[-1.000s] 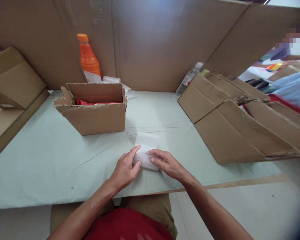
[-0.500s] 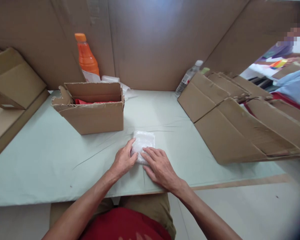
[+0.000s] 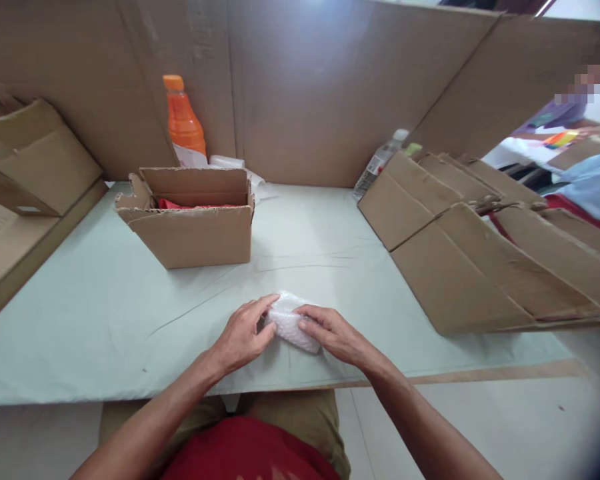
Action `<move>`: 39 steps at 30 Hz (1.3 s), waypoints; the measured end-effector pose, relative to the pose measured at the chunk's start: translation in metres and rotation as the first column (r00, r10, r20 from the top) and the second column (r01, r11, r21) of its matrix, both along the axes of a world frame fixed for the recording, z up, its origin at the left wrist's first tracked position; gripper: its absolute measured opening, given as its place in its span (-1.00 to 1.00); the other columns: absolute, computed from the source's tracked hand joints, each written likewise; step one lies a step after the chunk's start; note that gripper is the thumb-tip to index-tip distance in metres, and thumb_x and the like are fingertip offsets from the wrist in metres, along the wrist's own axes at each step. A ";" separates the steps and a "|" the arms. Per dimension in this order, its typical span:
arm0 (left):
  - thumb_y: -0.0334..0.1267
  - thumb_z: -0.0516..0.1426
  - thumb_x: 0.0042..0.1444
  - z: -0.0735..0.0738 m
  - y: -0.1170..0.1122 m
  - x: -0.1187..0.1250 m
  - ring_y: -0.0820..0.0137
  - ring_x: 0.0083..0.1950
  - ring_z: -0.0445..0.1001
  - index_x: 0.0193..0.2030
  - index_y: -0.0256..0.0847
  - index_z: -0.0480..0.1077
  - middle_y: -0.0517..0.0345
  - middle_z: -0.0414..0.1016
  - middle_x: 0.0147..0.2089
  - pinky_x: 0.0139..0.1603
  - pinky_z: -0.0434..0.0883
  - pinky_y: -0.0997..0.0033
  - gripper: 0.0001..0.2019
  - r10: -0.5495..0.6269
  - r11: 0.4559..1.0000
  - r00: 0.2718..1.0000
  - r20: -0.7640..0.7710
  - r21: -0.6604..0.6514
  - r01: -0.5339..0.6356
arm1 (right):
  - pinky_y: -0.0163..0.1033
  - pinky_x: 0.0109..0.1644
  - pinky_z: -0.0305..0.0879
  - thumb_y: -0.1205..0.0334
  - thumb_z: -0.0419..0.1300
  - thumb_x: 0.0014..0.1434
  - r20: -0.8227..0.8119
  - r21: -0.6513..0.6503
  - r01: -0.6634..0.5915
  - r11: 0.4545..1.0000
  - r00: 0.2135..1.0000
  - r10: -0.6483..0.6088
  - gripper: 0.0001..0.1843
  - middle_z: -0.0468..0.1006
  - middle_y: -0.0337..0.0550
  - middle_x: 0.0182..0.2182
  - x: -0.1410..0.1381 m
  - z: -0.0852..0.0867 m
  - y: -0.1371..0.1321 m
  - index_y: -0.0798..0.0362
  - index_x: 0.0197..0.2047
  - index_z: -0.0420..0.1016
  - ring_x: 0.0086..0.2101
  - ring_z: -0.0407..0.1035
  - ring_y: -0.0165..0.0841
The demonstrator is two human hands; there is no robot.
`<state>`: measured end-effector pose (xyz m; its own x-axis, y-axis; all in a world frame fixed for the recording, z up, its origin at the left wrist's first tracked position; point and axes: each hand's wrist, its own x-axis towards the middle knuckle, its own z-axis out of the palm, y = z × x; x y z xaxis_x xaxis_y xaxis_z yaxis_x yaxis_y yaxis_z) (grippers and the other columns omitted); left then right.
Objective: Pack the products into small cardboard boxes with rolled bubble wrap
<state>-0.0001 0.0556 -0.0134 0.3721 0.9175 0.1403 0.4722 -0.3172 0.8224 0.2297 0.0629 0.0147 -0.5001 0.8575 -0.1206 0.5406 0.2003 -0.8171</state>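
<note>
A small bundle wrapped in white bubble wrap [image 3: 289,322] lies near the front edge of the pale green table [image 3: 80,320]. My left hand [image 3: 243,333] grips its left side, thumb and fingers curled round it. My right hand [image 3: 333,333] holds its right side, fingers bent over the top. What is inside the wrap is hidden.
An open cardboard box [image 3: 193,220] with something red inside stands at the back left. Behind it are an orange bottle [image 3: 183,123] and a clear bottle [image 3: 380,160]. Flattened cardboard boxes [image 3: 475,260] lie stacked at the right. Cardboard walls surround the table. Another person is at the far right.
The flat bubble-wrap sheet has been rolled up into a tighter bundle. Both hands have drawn back toward the table's front edge and now clasp the bundle from either side.
</note>
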 end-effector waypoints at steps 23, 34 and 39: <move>-0.27 0.20 0.07 -0.013 0.004 0.010 0.24 0.03 0.50 0.40 -0.22 0.12 -0.07 0.49 0.08 0.10 0.44 0.18 -0.27 0.189 0.949 0.935 0.301 -0.301 -0.095 | -0.26 -0.25 0.37 0.05 0.23 0.19 -0.116 0.142 0.317 0.938 0.946 -0.303 -0.77 0.55 -0.21 -0.31 -0.010 -0.018 -0.009 0.00 -0.18 0.40 -0.34 0.44 -0.32; -0.38 0.15 0.07 0.010 -0.013 -0.014 0.30 -0.04 0.53 0.35 -0.17 0.26 0.02 0.56 0.02 0.03 0.48 0.30 -0.36 0.090 0.989 0.983 0.160 -0.127 -0.070 | -0.19 -0.19 0.38 0.10 0.23 0.20 0.076 0.177 -0.013 0.984 0.997 -0.001 -0.84 0.62 -0.18 -0.32 -0.023 0.000 0.000 0.00 -0.23 0.54 -0.31 0.48 -0.25; -0.28 0.18 0.18 0.047 0.014 -0.059 0.14 0.26 0.40 0.29 -0.15 0.32 -0.10 0.45 0.22 0.30 0.36 0.05 -0.49 0.284 0.853 0.956 0.075 0.435 -0.288 | -0.24 -0.31 0.36 0.10 0.21 0.23 0.121 0.302 -0.021 0.953 0.993 -0.016 -0.83 0.61 -0.19 -0.41 -0.030 0.014 0.012 -0.02 -0.30 0.57 -0.39 0.46 -0.28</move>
<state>-0.0589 0.0695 0.0340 0.1002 0.8270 0.5532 0.5914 -0.4967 0.6353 0.1992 0.0748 0.0290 -0.5004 0.8616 0.0850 0.6301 0.4297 -0.6467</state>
